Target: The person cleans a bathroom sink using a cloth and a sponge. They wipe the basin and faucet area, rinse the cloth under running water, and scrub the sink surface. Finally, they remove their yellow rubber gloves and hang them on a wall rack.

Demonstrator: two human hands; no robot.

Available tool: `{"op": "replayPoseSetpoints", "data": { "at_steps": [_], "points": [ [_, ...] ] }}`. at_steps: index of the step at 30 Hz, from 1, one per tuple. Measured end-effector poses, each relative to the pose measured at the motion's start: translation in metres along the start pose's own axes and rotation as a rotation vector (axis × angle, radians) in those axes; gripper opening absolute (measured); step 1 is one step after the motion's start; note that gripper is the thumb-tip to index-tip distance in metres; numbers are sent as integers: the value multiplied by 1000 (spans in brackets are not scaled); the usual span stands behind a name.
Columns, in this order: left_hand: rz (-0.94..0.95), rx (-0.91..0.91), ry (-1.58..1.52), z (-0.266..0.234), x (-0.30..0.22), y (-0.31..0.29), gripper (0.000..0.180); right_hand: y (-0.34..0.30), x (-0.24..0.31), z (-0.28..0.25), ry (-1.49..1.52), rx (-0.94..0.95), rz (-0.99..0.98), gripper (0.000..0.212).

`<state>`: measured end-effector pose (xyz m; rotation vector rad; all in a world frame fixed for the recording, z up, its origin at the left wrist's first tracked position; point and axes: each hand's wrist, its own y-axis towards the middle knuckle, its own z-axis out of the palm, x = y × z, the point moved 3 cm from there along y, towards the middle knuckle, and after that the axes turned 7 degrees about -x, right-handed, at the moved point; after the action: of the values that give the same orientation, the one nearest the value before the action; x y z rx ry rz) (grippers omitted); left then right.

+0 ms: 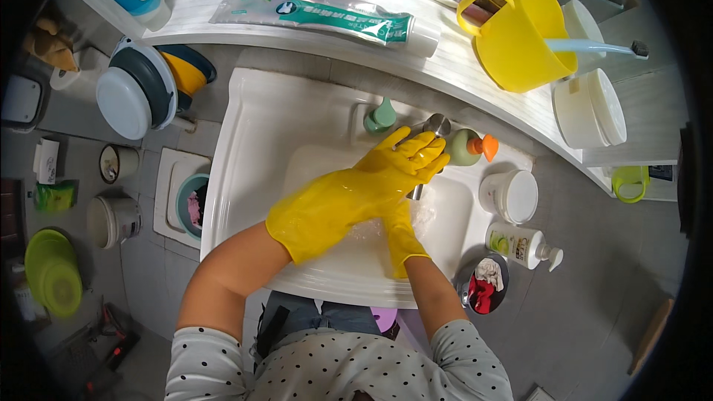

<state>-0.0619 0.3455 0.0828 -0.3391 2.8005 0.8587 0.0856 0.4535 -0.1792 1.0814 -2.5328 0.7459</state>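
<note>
Both hands wear long yellow rubber gloves over the white washbasin point(256, 126). My left hand point(416, 154) reaches across the basin to the metal faucet point(438, 125); its fingers are stretched and a little apart, with nothing visible in them. The spout point(416, 191) shows just below those fingers. My right hand comes up from the lower right, and only its glove cuff point(403, 241) shows clearly. Its fingers are hidden under the left glove, which it seems to touch. Water glistens in the bowl beside the right glove.
Around the basin's right rim stand an orange-topped pump bottle point(466, 147), a white tub point(509, 196), a white pump bottle point(514, 244) and a dark container with cloths point(483, 282). A shelf above carries a toothpaste tube point(327, 16) and yellow cups point(520, 44).
</note>
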Motion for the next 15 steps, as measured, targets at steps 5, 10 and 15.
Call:
{"op": "replayPoseSetpoints", "data": {
  "at_steps": [5, 10, 15],
  "points": [
    [-21, 18, -23, 8, -4, -14, 53, 3, -8, -4, 17, -10, -24, 30],
    [-289, 79, -211, -18, -2, -39, 50, 12, 12, 1, 26, -20, -147, 28],
    [-819, -244, -456, -80, -22, -131, 36, 22, 39, 6, -176, -82, -529, 18]
  ]
}}
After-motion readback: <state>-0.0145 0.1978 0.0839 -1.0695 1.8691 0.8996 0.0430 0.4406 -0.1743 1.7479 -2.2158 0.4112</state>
